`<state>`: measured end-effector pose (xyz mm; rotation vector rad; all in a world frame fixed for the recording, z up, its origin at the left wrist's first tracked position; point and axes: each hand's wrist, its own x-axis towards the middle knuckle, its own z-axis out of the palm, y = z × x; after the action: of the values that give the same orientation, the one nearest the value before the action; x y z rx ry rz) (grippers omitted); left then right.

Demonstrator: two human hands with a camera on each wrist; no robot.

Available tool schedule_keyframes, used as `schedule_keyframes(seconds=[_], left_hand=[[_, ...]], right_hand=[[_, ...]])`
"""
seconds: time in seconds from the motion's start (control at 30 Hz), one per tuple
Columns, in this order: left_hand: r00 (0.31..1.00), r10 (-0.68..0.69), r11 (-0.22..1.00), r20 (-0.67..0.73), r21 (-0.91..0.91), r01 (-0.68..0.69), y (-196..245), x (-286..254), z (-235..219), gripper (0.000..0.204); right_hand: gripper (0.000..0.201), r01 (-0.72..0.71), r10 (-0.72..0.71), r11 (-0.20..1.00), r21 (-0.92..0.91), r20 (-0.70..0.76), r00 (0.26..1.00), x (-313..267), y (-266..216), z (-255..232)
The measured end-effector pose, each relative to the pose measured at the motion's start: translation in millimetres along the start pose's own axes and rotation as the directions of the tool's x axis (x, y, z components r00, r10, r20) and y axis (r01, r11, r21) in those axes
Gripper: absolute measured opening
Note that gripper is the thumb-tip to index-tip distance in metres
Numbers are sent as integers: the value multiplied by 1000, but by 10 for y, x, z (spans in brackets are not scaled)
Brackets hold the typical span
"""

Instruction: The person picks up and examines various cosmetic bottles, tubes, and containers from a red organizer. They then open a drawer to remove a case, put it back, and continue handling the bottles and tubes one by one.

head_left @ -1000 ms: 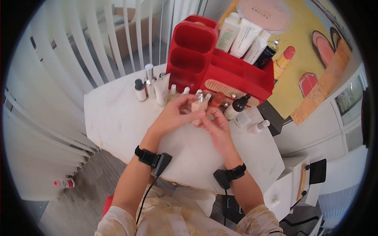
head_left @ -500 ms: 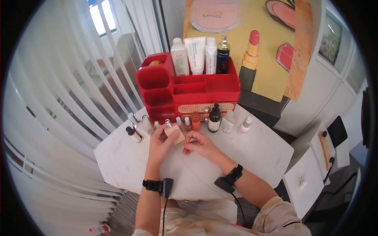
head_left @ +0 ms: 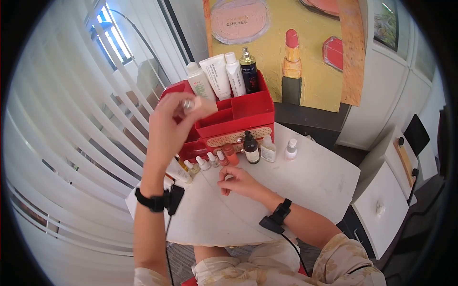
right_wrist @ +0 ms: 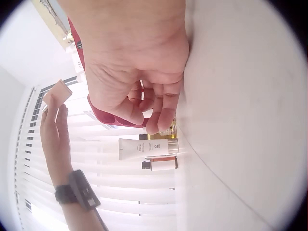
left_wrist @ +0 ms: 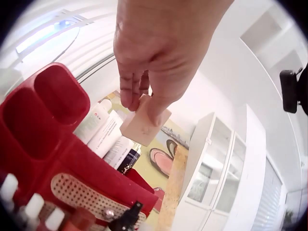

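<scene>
My left hand [head_left: 164,126] is raised over the left part of a red organizer [head_left: 248,119]. Between its thumb and fingers it holds a pale pink, block-shaped bottle [head_left: 206,107] with a silvery top, tilted on its side. In the left wrist view the bottle [left_wrist: 142,129] overlaps the tubes standing in the organizer's back. My right hand [head_left: 242,182] rests low at the white tabletop, fingers loosely curled with nothing in them. Just beyond it stand several small white-capped bottles [head_left: 203,164] and an orange-red bottle [head_left: 231,154].
In the organizer's back stand a white tube [head_left: 215,77] and a dark spray bottle [head_left: 248,74]. A black-topped bottle [head_left: 251,151], a clear labelled bottle [head_left: 268,151] and a small pale bottle [head_left: 291,150] line the right. Blinds [head_left: 95,167] hang at the left.
My left hand has lifted the pink bottle from near the tabletop up over the organizer. My right hand has come away from the bottle and stays low at the table. The head view has shifted.
</scene>
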<state>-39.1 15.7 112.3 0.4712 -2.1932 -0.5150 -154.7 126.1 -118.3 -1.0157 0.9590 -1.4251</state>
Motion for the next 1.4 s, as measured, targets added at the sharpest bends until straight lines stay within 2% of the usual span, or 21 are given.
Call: schedule_keyframes(seconds=[0.1,0.2,0.5,0.6,0.7,0.8,0.9,1.0,1.1,1.17,1.3,1.4], left_hand=[[990,120,971,68,199,-131,-101,436,35,30],[968,195,929,159,286,-234,-306,733,161,29],[937,137,848,323,451,-279,-642,938,353,33],[924,191,764,331,541,-352,-683,914,366,31],[935,122,763,334,571,-303,-700,957,354,29],[924,143,711,356,612,-346,-701,952,392,23],[894,233,531,383,720,-447,-777,946,506,18],[885,128,458,447,765,-453,-784,932,594,7],[876,163,397,454,783,-479,-791,910,573,10],[867,155,388,474,778,-495,-781,908,557,6],[843,127,418,522,743,-523,-727,881,468,15],[849,270,566,454,639,-521,-686,782,278,24]], right_hand=[[14,1,-1,1000,-2,8,1000,7,5,2],[14,-7,7,1000,1,8,1000,7,-2,-1],[14,-11,11,1000,12,15,1000,16,20,-3],[14,-17,17,1000,5,6,1000,19,20,1],[13,-9,9,1000,4,5,1000,23,22,6],[13,-12,12,1000,0,7,1000,25,13,12],[13,-19,19,1000,9,7,1000,25,16,6],[13,-18,17,1000,19,9,1000,32,35,-5],[13,-11,11,1000,5,0,1000,34,40,3],[14,-18,18,1000,-17,-5,1000,37,28,4],[14,-24,24,999,-40,-13,1000,30,6,4],[14,-44,44,999,-29,-1,999,40,12,12]])
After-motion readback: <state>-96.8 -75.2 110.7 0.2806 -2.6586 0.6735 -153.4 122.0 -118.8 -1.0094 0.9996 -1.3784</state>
